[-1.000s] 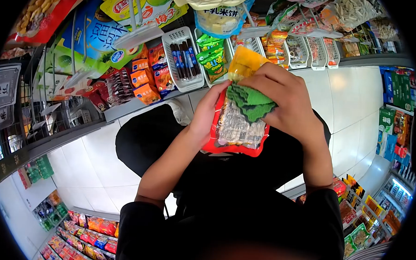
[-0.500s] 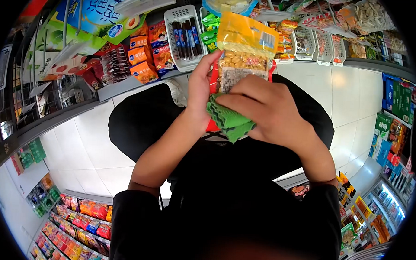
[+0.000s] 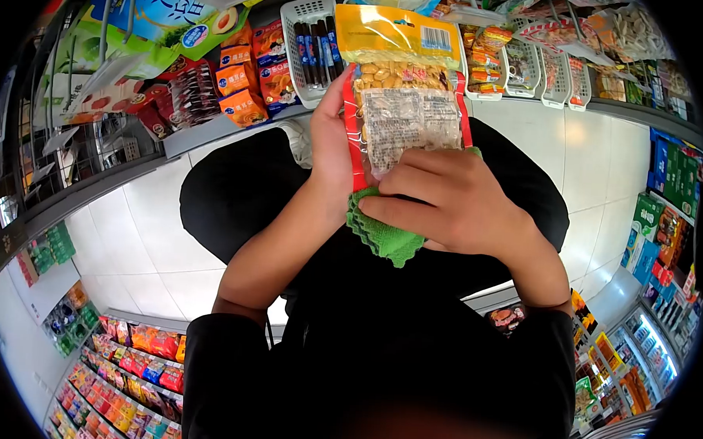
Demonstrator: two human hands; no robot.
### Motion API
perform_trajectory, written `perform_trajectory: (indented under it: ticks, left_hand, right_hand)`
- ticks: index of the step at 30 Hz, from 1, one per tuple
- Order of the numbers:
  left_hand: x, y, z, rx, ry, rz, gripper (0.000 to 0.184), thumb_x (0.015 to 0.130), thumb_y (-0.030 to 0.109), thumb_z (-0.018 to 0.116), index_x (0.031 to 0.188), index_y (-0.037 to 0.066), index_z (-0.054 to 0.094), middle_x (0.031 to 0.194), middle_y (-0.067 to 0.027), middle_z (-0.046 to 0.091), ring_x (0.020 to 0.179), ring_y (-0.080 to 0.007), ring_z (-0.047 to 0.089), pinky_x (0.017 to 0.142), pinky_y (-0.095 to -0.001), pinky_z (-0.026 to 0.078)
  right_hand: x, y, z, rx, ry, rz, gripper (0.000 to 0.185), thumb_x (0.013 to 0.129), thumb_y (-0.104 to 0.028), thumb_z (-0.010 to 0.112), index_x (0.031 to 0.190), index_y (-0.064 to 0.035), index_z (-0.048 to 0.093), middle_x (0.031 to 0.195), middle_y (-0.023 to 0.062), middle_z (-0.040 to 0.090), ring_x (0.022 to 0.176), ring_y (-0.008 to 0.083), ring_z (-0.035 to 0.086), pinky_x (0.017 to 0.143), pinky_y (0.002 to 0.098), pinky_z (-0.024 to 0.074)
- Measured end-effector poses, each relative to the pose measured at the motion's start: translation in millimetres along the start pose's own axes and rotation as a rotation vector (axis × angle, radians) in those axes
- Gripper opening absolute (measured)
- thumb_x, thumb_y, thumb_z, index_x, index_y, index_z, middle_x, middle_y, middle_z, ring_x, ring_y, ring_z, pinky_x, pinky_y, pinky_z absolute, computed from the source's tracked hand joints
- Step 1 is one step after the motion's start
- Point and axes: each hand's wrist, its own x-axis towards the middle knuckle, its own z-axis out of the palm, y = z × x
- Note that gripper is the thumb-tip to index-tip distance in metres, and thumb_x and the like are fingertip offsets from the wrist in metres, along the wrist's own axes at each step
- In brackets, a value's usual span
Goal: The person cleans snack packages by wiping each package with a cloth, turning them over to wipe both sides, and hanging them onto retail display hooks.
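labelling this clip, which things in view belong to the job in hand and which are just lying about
Job in hand:
snack bag, in the left hand
green cloth, in the right hand

Just about:
white basket
orange packets
blue-green package

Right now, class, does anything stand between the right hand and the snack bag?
Yes, a green cloth: held in the right hand, it shows at the near end of the snack bag and seemingly at its right edge. Whether that hand also touches the bag is hidden. Nothing visible separates the left hand from the bag.
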Motion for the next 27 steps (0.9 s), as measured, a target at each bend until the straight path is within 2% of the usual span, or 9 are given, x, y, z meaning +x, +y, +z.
perform_trajectory:
  ticks: [3,6,9,11,14,17,21,23,27]
  left_hand:
    - [-2.2,3.7,3.6,-0.085,-0.053,-0.015,0.053,0.106,0.040,0.042,0.135,-0.002,0.056,0.130,-0.0192,0.065,0.117,-0.0338,0.065,0.104,-0.0482,0.051]
    - [-4.6,7.4,9.9,-0.100,-0.034,0.002,0.053,0.106,0.040,0.042,0.136,-0.001,0.056,0.133,-0.0196,0.064,0.120,-0.0350,0.064,0.106,-0.0498,0.049]
    - [-3.1,9.0,6.8,-0.139,-0.064,-0.003,0.053,0.106,0.040,0.042,0.137,0.000,0.056,0.135,-0.0182,0.063,0.122,-0.0347,0.062,0.107,-0.0493,0.049]
    - [-3.1,9.5,5.4,-0.181,-0.084,-0.005,0.051,0.106,0.039,0.042,0.138,0.001,0.056,0.135,-0.0175,0.063,0.123,-0.0345,0.062,0.107,-0.0493,0.048]
    - [-4.5,9.5,11.6,-0.034,0.045,0.101,0.050,0.106,0.037,0.042,0.138,0.001,0.055,0.136,-0.0172,0.063,0.124,-0.0349,0.061,0.107,-0.0500,0.048]
    - [-6.6,11.8,9.8,-0.122,-0.051,0.087,0.049,0.107,0.036,0.041,0.138,0.001,0.054,0.136,-0.0174,0.062,0.126,-0.0355,0.059,0.108,-0.0508,0.047]
    - [-4.5,13.0,1.5,-0.215,-0.141,0.081,0.051,0.106,0.039,0.042,0.139,0.002,0.054,0.138,-0.0178,0.061,0.126,-0.0363,0.058,0.109,-0.0517,0.046]
    - [-4.9,15.1,1.6,-0.301,-0.235,0.059,0.052,0.106,0.040,0.042,0.139,0.003,0.054,0.139,-0.0179,0.060,0.127,-0.0366,0.058,0.109,-0.0521,0.045]
    - [-6.2,15.4,-3.6,-0.303,-0.217,0.029,0.055,0.106,0.043,0.041,0.140,0.003,0.054,0.140,-0.0180,0.060,0.127,-0.0369,0.058,0.110,-0.0523,0.045]
  right_hand:
    - [2.4,5.6,-9.7,0.027,0.046,0.060,0.032,0.064,-0.012,0.075,0.094,-0.0134,0.066,0.086,0.0001,0.054,0.077,0.0201,0.061,0.057,0.0320,0.0499]
    - [-1.1,9.9,-18.2,-0.052,0.070,0.113,0.039,0.063,-0.016,0.077,0.101,-0.0109,0.073,0.088,0.0018,0.061,0.074,0.0222,0.063,0.057,0.0336,0.0507]
    - [-3.0,8.6,-12.8,0.043,-0.036,0.038,0.038,0.060,-0.010,0.076,0.097,-0.0136,0.067,0.087,-0.0001,0.056,0.076,0.0208,0.062,0.055,0.0326,0.0489]
    - [-4.1,10.3,-16.0,0.006,0.007,0.099,0.043,0.059,-0.010,0.078,0.100,-0.0135,0.068,0.089,-0.0001,0.058,0.078,0.0208,0.064,0.054,0.0332,0.0492]
    - [-1.4,11.4,-23.9,-0.064,0.081,0.169,0.043,0.059,-0.010,0.078,0.101,-0.0128,0.070,0.089,0.0011,0.059,0.080,0.0212,0.065,0.056,0.0336,0.0508]
    - [-3.6,13.2,-22.9,0.019,-0.050,0.088,0.041,0.063,-0.015,0.079,0.103,-0.0088,0.074,0.089,0.0049,0.064,0.077,0.0248,0.066,0.062,0.0348,0.0538]
    - [-4.2,13.9,-32.3,-0.100,0.057,0.233,0.042,0.060,-0.009,0.078,0.101,-0.0084,0.074,0.091,0.0048,0.065,0.079,0.0251,0.066,0.063,0.0349,0.0539]
    - [-4.9,15.4,-31.8,-0.060,-0.001,0.206,0.044,0.059,-0.009,0.079,0.102,-0.0084,0.074,0.091,0.0052,0.065,0.079,0.0255,0.067,0.063,0.0352,0.0542]
    - [-8.2,16.7,-31.4,-0.032,-0.050,0.182,0.043,0.059,-0.009,0.079,0.102,-0.0085,0.073,0.091,0.0058,0.065,0.080,0.0258,0.067,0.063,0.0355,0.0541]
